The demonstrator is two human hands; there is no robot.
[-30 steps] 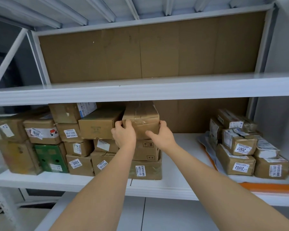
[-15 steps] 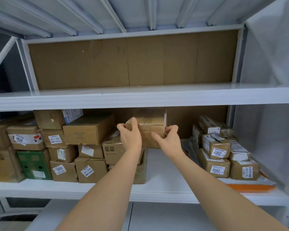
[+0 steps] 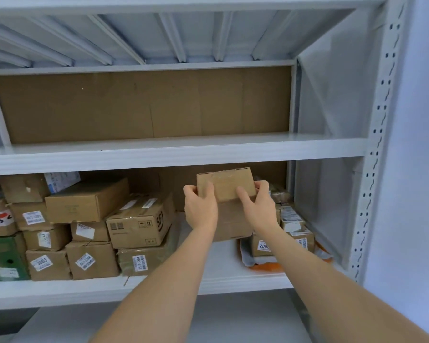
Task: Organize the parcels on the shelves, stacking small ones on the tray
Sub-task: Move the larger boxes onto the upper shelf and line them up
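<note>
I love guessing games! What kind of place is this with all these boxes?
Probably a parcel storeroom or pickup depot. White metal shelves hold stacked cardboard parcels with numbered stickers, and small ones sit on an orange tray. Both hands hold one small box.

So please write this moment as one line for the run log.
both hands: left hand and right hand grip small brown cardboard parcel | parcel: in air, near orange tray | not yet placed

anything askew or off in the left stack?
Yes. The SF-marked box sits tilted and twisted atop the flattened box below, out of line with its neighbours. The held parcel, gripped by left hand and right hand, looks intact.
</note>
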